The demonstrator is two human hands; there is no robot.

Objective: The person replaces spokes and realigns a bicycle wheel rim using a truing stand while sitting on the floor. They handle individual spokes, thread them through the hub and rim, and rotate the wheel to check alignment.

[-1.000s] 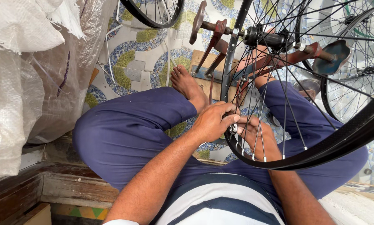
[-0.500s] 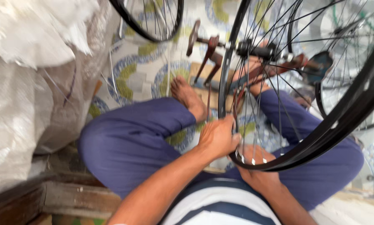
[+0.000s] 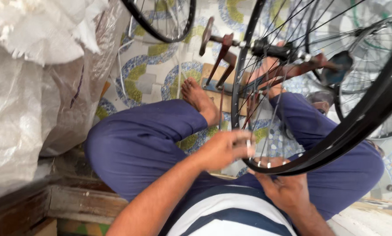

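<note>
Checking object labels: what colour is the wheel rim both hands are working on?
Black, with thin silver spokes. The rim shows best in the head view.

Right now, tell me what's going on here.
A person sits cross-legged on a patterned tile floor, working on a black bicycle wheel mounted in a reddish stand. The left hand pinches at the rim's near edge by the spokes; the right hand steadies the rim from below.

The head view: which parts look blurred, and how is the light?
Head view: even daylight, no hard shadows; the left hand and right hand at the black wheel rim are slightly motion-blurred; the near rim looks large and bent by the wide lens; white sacks look bright.
</note>
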